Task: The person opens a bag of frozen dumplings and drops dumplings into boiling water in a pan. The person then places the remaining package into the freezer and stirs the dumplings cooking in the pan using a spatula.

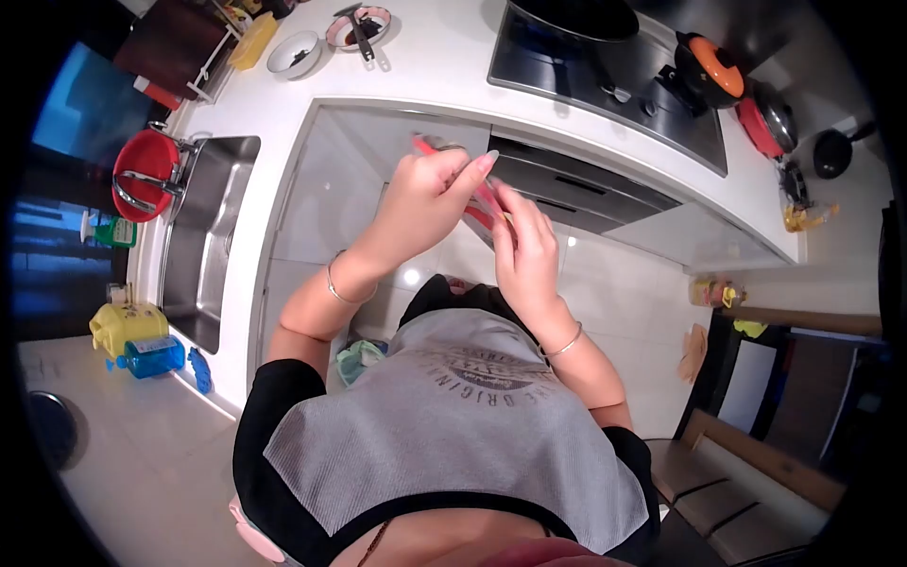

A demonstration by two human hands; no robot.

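Both hands are raised in front of my chest, above the floor and near the counter's front edge. My left hand (pixel 422 200) is closed around a thin item with red parts, whose red end (pixel 424 145) sticks out past the knuckles. Close beside it, my right hand (pixel 525 248) has its fingers bent round the other part of the red, partly see-through item (pixel 480 214). Fingers cover much of this item, so I cannot make out exactly what it is.
A sink (pixel 210 246) with a red basin (pixel 146 175) is at the left. Two bowls, one white (pixel 294 57) and one pink-rimmed (pixel 374 21), stand on the white counter (pixel 425 57). A stove (pixel 605 80) and an orange-lidded pot (pixel 715 68) are at the upper right.
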